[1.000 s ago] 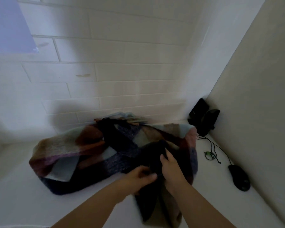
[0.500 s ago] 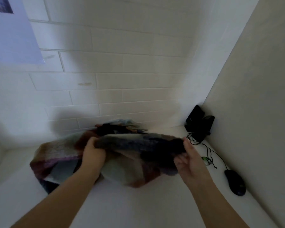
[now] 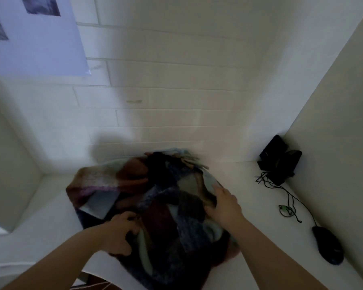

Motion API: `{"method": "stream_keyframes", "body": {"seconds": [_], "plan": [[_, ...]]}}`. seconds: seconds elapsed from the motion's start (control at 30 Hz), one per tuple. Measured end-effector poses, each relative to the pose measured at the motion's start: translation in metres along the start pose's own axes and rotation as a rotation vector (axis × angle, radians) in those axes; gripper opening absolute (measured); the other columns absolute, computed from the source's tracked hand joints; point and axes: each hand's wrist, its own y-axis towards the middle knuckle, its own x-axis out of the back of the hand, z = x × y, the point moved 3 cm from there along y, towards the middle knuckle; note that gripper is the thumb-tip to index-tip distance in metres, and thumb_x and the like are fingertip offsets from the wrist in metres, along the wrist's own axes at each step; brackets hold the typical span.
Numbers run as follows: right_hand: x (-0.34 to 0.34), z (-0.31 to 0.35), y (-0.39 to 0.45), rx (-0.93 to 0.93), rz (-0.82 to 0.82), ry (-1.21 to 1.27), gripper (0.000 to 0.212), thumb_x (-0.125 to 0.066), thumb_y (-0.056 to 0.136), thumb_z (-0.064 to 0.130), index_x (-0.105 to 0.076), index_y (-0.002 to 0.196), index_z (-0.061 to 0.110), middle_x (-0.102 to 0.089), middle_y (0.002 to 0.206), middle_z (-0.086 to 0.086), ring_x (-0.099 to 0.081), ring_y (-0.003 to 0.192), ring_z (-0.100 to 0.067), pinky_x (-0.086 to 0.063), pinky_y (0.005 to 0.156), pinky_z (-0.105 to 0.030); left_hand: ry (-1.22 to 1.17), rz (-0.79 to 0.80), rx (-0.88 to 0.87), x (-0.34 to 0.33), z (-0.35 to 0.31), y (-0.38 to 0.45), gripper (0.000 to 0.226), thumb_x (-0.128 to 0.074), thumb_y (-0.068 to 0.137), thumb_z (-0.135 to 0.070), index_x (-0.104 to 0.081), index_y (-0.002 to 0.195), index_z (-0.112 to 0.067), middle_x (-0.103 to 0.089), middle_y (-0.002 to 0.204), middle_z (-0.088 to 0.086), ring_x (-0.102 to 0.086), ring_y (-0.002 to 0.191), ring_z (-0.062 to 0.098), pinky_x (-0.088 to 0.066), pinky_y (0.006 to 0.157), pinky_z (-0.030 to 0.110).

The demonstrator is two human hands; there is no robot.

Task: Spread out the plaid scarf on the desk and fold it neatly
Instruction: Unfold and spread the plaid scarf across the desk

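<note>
The white desk (image 3: 249, 185) runs into a corner of white tiled wall (image 3: 176, 91), and most of its middle is covered by the plaid scarf (image 3: 155, 195), a rumpled heap (dark blue, rust and pale blue) whose near end hangs over the front edge. The right hand (image 3: 224, 204) lies flat on the heap's right side, fingers straight. The left hand (image 3: 120, 235) grips a fold, fingers curled. A black mouse (image 3: 327, 245) sits far right.
</note>
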Motion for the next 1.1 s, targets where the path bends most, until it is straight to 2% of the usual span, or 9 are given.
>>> {"method": "stream_keyframes", "body": {"seconds": [0.1,0.23,0.33,0.57,0.67,0.83,0.93,1.03,1.1], "plan": [[-0.022,0.021,0.007,-0.029,0.047,0.072,0.066,-0.045,0.089,0.051,-0.031,0.143,0.016,-0.042,0.146,-0.011,-0.039,0.132,-0.029,-0.036,0.108,-0.038,-0.360,-0.389,-0.001,0.007,-0.014,0.005,0.026,-0.064,0.078,-0.036,-0.039,0.080,-0.029,-0.052,0.112,0.004,-0.052,0.109,0.017,-0.039,0.077,0.024],[-0.044,0.066,-0.003,0.068,0.115,-0.106,0.088,-0.040,0.073,0.078,-0.033,0.141,0.022,-0.048,0.137,-0.006,-0.040,0.129,-0.031,-0.037,0.102,-0.041,-0.325,-0.261,0.113,-0.016,-0.025,0.027,0.079,-0.064,0.076,-0.047,-0.024,0.137,-0.015,-0.051,0.131,0.000,-0.052,0.118,0.017,-0.040,0.091,0.021],[-0.044,0.069,-0.006,0.070,0.003,-0.112,0.026,-0.047,0.092,0.032,-0.056,0.110,0.016,-0.062,0.119,-0.011,-0.055,0.113,-0.031,-0.047,0.090,-0.035,-0.390,-0.411,0.086,-0.026,-0.030,0.032,0.040,-0.060,0.072,-0.044,-0.055,0.107,-0.027,-0.059,0.105,-0.010,-0.057,0.102,0.008,-0.037,0.089,0.009],[0.075,-0.023,-0.013,-0.205,-0.532,1.489,0.021,-0.041,0.097,0.012,-0.058,0.106,0.018,-0.064,0.098,-0.003,-0.062,0.090,-0.019,-0.056,0.078,-0.031,-1.011,-0.938,0.126,0.023,-0.027,0.032,0.028,-0.049,0.086,0.004,-0.062,0.110,-0.003,-0.065,0.107,0.017,-0.060,0.103,0.034,-0.043,0.089,0.034],[0.101,-0.065,-0.030,-0.236,-0.597,1.607,0.022,-0.039,0.099,0.016,-0.056,0.106,0.026,-0.063,0.103,0.002,-0.062,0.093,-0.017,-0.056,0.073,-0.029,-1.264,-0.961,0.011,0.054,-0.056,0.035,0.030,-0.045,0.090,0.001,-0.057,0.116,-0.007,-0.062,0.113,0.018,-0.058,0.101,0.031,-0.046,0.093,0.041],[0.077,-0.151,-0.076,-0.634,-0.793,1.456,0.038,-0.042,0.094,0.009,-0.046,0.132,0.009,-0.056,0.120,-0.012,-0.056,0.105,-0.033,-0.050,0.093,-0.047,-1.060,-0.874,-0.062,0.055,-0.091,0.051,0.045,-0.041,0.090,0.003,-0.047,0.132,-0.013,-0.054,0.130,0.017,-0.048,0.122,0.033,-0.035,0.109,0.048],[0.054,-0.187,-0.106,-0.852,-0.551,0.759,0.057,-0.052,0.085,0.008,-0.035,0.140,0.005,-0.049,0.134,-0.024,-0.051,0.114,-0.042,-0.044,0.096,-0.050,-0.816,-0.735,0.033,0.034,-0.092,0.058,0.053,-0.044,0.086,0.003,-0.041,0.137,-0.010,-0.049,0.138,0.020,-0.044,0.127,0.035,-0.032,0.110,0.041],[0.046,-0.172,-0.119,-0.751,-0.305,0.140,0.098,-0.069,0.074,0.025,-0.005,0.148,0.026,-0.012,0.154,-0.009,-0.027,0.134,-0.037,-0.031,0.105,-0.048,-0.626,-0.560,0.157,0.019,-0.092,0.055,0.078,-0.053,0.080,0.001,-0.018,0.146,-0.020,-0.045,0.137,0.022,-0.051,0.117,0.039,-0.044,0.092,0.039],[0.043,-0.150,-0.112,-0.480,-0.304,-0.071,0.098,-0.069,0.074,0.035,-0.004,0.147,0.033,-0.005,0.155,-0.002,-0.022,0.136,-0.032,-0.030,0.106,-0.047,-0.370,-0.514,0.161,0.017,-0.099,0.052,0.092,-0.058,0.076,-0.007,-0.005,0.147,-0.029,-0.029,0.146,0.021,-0.045,0.119,0.041,-0.046,0.089,0.043]]}}
